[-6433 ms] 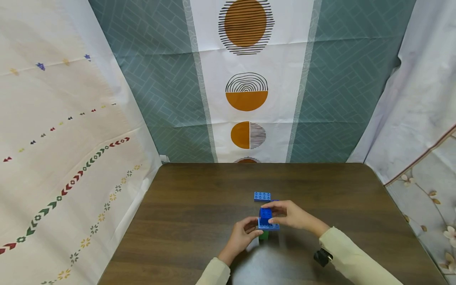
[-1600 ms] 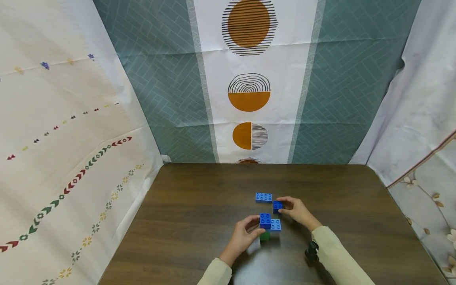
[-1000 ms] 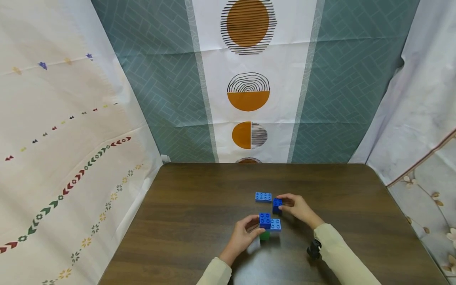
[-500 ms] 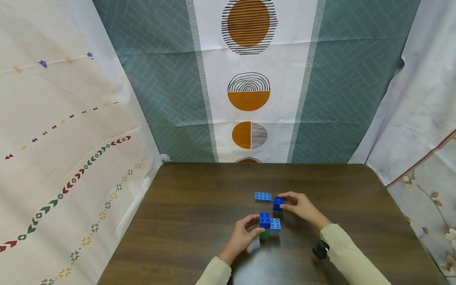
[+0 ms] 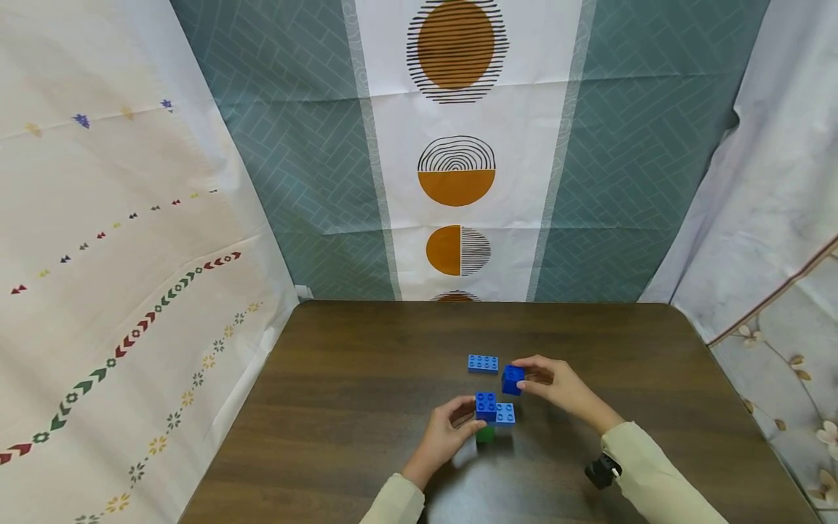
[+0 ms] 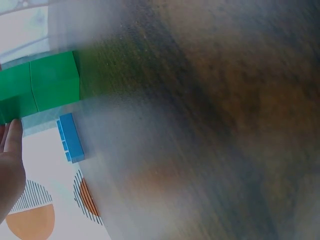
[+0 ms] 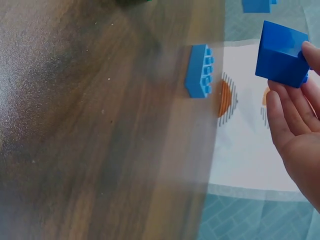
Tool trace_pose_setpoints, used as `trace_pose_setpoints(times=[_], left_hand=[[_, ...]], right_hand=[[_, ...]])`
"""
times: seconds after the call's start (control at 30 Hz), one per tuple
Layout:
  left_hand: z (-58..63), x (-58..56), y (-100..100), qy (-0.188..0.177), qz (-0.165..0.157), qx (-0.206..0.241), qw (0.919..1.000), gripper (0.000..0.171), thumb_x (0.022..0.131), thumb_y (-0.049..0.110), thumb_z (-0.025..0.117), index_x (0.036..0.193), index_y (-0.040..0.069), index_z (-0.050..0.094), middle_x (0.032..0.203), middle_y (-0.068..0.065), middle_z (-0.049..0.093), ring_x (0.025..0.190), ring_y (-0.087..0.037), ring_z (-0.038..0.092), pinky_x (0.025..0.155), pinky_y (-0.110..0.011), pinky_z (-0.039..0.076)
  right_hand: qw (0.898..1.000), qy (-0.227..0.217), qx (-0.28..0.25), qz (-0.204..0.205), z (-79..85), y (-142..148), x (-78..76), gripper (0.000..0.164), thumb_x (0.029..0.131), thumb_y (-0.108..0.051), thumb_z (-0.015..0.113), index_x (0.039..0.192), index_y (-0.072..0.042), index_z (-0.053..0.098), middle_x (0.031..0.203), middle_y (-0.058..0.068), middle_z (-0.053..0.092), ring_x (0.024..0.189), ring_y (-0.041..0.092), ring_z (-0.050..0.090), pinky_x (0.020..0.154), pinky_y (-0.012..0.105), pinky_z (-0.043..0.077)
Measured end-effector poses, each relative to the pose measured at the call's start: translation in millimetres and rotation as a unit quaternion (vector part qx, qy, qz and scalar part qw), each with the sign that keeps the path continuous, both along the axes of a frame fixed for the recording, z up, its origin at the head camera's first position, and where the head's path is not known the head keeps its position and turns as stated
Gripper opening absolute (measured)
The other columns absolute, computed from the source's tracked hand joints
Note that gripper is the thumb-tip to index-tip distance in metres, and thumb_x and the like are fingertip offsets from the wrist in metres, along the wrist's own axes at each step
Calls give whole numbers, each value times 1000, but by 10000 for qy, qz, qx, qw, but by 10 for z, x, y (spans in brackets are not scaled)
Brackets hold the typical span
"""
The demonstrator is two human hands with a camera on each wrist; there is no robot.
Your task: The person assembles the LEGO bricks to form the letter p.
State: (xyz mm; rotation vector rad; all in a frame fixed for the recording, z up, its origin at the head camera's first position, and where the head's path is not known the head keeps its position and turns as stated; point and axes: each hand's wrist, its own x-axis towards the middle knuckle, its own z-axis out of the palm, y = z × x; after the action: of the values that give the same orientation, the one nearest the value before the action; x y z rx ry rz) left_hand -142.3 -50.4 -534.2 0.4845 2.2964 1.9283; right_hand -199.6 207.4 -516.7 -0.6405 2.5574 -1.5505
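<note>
My left hand point(image 5: 440, 437) holds a small brick stack from its left side, thumb in front and fingers behind. Green bricks point(image 6: 42, 82) form the lower part. A light blue brick point(image 5: 505, 414) lies over them, and a dark blue square brick point(image 5: 486, 406) covers its left half, leaving studs bare on the right. Just behind and to the right, my right hand point(image 5: 556, 386) pinches another dark blue square brick point(image 7: 282, 54) between thumb and fingers, raised off the table. The right wrist view shows its smooth side, with a stud peeking out by the fingers.
A loose light blue brick with two rows of studs point(image 5: 482, 364) lies on the brown wooden table point(image 5: 366, 349) behind the stack. Patterned cloths hang behind the table point(image 5: 458, 182) and along both sides.
Earlier my right hand was on the dark blue brick atop the stack. It moved back to the second dark blue brick, gripped it and lifted it slightly rightward. My left hand stayed at the stack.
</note>
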Motion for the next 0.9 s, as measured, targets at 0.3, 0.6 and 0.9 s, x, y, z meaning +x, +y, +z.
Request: trace_pose_setpoints(times=[0.3, 0.6, 0.9], left_hand=[[-267, -105, -9, -73, -24, 164, 9998, 32, 86, 7, 71, 117, 1, 63, 115, -14, 66, 110, -26, 62, 93, -33, 52], [-265, -105, -10, 18, -50, 219, 9997, 32, 86, 4, 71, 116, 0, 63, 114, -17, 66, 109, -30, 62, 92, -34, 52], [-260, -105, -20, -54, -77, 47, 9999, 32, 87, 14, 71, 117, 5, 64, 116, -10, 67, 110, -22, 63, 93, -30, 51]], right_hand=[[9992, 127, -128, 369, 121, 13, 134, 35, 90, -19, 69, 124, -10, 62, 116, 9, 63, 99, 20, 62, 87, 27, 54], [9984, 210, -41, 526, 167, 39, 258, 36, 89, -16, 70, 123, -6, 61, 115, 9, 63, 100, 17, 62, 88, 34, 55], [9972, 197, -122, 712, 145, 45, 304, 35, 89, -15, 70, 123, -8, 62, 115, 9, 63, 101, 17, 61, 88, 37, 55]])
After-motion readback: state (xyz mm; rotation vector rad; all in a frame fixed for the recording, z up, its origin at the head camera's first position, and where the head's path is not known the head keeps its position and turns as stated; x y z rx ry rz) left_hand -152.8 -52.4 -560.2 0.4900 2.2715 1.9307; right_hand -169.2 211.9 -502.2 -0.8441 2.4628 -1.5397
